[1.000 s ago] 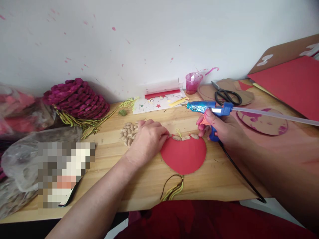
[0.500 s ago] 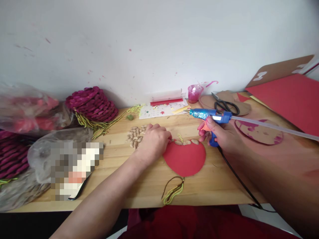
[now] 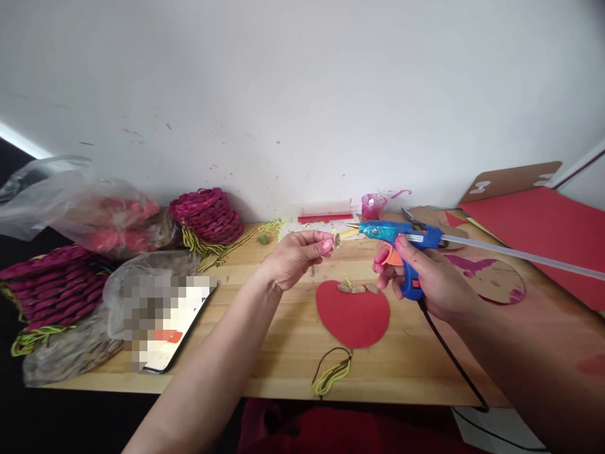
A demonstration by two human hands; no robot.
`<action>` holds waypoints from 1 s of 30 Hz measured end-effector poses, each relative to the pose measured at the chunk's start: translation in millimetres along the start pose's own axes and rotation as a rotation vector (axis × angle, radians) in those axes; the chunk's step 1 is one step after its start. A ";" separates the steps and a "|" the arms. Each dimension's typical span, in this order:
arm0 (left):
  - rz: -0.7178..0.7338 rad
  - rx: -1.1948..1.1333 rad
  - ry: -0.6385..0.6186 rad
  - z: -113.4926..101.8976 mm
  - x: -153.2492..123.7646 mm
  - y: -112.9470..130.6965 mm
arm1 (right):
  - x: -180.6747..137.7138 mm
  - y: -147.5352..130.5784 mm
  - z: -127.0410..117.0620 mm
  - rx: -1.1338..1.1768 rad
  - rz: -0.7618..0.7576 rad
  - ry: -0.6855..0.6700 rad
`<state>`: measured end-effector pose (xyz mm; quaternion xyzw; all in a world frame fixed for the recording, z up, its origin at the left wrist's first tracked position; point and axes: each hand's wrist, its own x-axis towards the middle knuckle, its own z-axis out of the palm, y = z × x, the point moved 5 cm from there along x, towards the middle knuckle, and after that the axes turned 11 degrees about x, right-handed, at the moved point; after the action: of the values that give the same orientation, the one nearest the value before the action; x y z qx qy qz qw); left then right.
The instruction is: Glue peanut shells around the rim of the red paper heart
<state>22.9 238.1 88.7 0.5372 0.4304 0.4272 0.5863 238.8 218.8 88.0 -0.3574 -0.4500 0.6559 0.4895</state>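
My left hand (image 3: 297, 257) is raised over the table, pinching a small beige shell piece (image 3: 336, 241) between thumb and fingertips, just below and left of the glue gun's metal tip. In my right hand (image 3: 432, 277) is a blue hot glue gun (image 3: 384, 231), its nozzle pointing left and my fingers around the handle by the orange trigger. A clear glue stick (image 3: 501, 250) sticks out of its back. Below lies a red apple-shaped cutout (image 3: 352, 321), with several similar shell pieces (image 3: 359, 289) along its top edge and a yellow-green yarn loop there.
Yellow and dark yarn strands (image 3: 333, 378) lie below the cutout. A phone (image 3: 177, 343), plastic bags (image 3: 108, 217) and purple woven rolls (image 3: 208, 214) stand left. Behind are a pink cup (image 3: 373, 206) and scissors (image 3: 413, 217); red sheets (image 3: 534, 217) lie right. The gun's cord (image 3: 451, 359) trails forward.
My left hand has lifted from the cutout's upper left edge towards the nozzle, and the shell piece in its fingertips now shows. My right hand still holds the glue gun. The view has shifted.
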 end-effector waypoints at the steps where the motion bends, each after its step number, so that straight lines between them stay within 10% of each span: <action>1: -0.020 -0.131 -0.008 0.3 0.2 -1.9 | -1.3 -4.8 5.9 0.008 -0.021 -0.032; 30: -0.111 -0.306 -0.008 -4.5 2.4 -34.4 | -17.5 7.0 8.2 -0.526 -0.362 -0.105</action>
<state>20.6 239.6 54.1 0.4189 0.3870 0.4525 0.6856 233.8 199.1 84.7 -0.3517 -0.6849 0.4370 0.4651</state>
